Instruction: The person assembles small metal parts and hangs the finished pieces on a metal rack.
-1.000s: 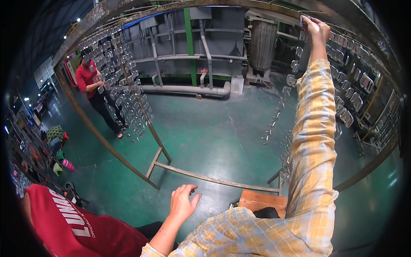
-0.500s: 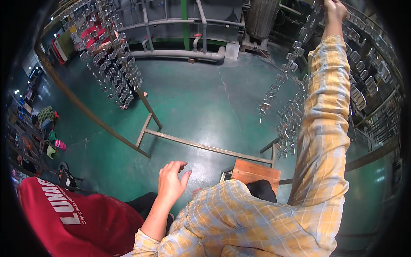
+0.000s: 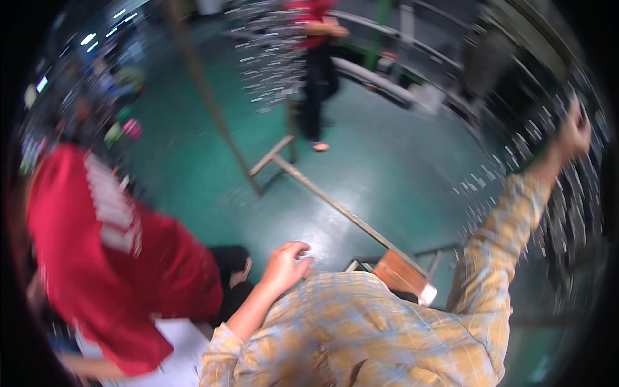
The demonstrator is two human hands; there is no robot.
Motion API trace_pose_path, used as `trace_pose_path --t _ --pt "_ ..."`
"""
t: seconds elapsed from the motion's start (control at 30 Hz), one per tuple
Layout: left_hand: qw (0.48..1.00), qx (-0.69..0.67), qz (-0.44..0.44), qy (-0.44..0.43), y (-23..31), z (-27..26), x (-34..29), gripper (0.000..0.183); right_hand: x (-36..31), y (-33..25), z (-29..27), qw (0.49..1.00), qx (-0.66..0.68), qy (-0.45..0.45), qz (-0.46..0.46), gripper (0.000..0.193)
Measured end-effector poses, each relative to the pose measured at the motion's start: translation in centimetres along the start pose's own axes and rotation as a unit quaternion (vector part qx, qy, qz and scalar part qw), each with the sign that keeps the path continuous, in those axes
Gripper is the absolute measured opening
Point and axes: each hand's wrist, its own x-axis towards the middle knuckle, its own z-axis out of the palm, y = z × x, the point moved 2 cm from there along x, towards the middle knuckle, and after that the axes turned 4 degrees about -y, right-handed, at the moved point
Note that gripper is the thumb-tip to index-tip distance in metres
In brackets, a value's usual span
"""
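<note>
My left hand (image 3: 287,267) hovers in front of my body at the lower middle. It holds nothing, its fingers loosely bent and the thumb apart. My right arm stretches out to the far right. There my right hand (image 3: 572,134) is among hanging strands of small shiny metal pieces (image 3: 574,206). Motion smears its fingers, so I cannot see whether it grips one of them. Another cluster of such metal pieces (image 3: 271,58) hangs at the top middle, streaked by blur.
A metal rack's low crossbar (image 3: 338,205) runs diagonally ahead of me. A wooden stool (image 3: 401,274) stands close by my body. At my left is a co-worker in red (image 3: 129,226), beside a white surface (image 3: 184,348). Another person (image 3: 317,77) stands behind the far strands.
The view has swung left and blurred. My right hand has gone from the top edge to lower at the far right. More of the far person shows; my left hand stays much the same.
</note>
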Motion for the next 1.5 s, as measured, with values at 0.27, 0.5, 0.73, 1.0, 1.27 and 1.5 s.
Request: trace_pose_path --t 0.27,0.5,0.73,1.0,1.27,1.5 --pt "0.979 -0.034 -0.202 -0.011 -6.5 2.3 -9.4 0.025 -28.0 -13.2 0.9 0.959 0.211 -0.188 0.001 0.018" --pt "0.909 -0.111 -0.347 0.204 -7.1 4.1 -21.9 0.026 -50.1 -27.5 -9.5 0.459 0.508 -0.728 0.043 0.001" --pt "0.808 -0.105 -0.377 0.440 -3.6 6.8 -30.9 0.015 -56.7 -34.6 -19.8 0.091 0.577 -0.800 -0.139 0.014" --pt "0.592 0.203 -0.473 0.621 -5.1 4.3 -38.9 0.028 -59.9 -39.7 -25.9 0.050 0.577 -0.801 -0.150 0.032" --pt "0.594 0.127 -0.489 0.627 -5.8 5.3 -44.0 0.031 -61.6 -40.5 -29.7 0.107 0.593 -0.764 -0.233 0.047" --pt "0.518 0.215 -0.577 0.593 -2.9 10.0 -48.3 0.019 -62.7 -40.3 -29.8 0.130 0.581 -0.766 -0.242 0.050"
